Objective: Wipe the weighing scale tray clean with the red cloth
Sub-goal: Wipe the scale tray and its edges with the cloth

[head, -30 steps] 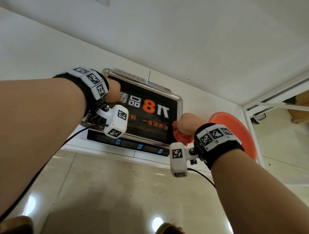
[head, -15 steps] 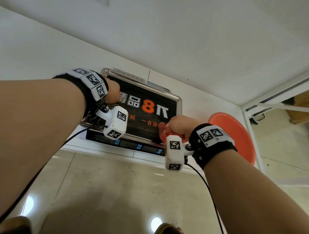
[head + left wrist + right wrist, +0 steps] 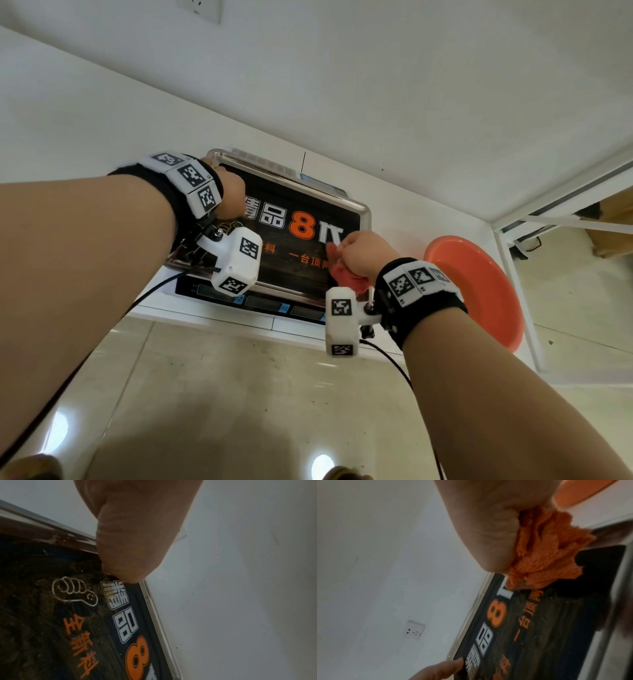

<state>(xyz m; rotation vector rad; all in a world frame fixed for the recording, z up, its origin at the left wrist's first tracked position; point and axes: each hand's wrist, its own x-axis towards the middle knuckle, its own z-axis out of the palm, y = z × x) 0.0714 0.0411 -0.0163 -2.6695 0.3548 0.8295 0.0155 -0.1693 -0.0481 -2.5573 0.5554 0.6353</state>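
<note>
The right hand (image 3: 361,254) grips the bunched red cloth (image 3: 546,550) against the tray (image 3: 363,214); the left hand (image 3: 135,534) presses its corner, fingers straight.

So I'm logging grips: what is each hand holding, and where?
Right hand grips the bunched red cloth in its fist. Left hand holds nothing, its fingertip pressing the tray's far-left corner.

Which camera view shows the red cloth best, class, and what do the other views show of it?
The right wrist view: the red cloth fills the frame, bunched in the right hand against the scale tray. The head view shows only a small, partly hidden bunch. The left wrist view shows none.
</note>
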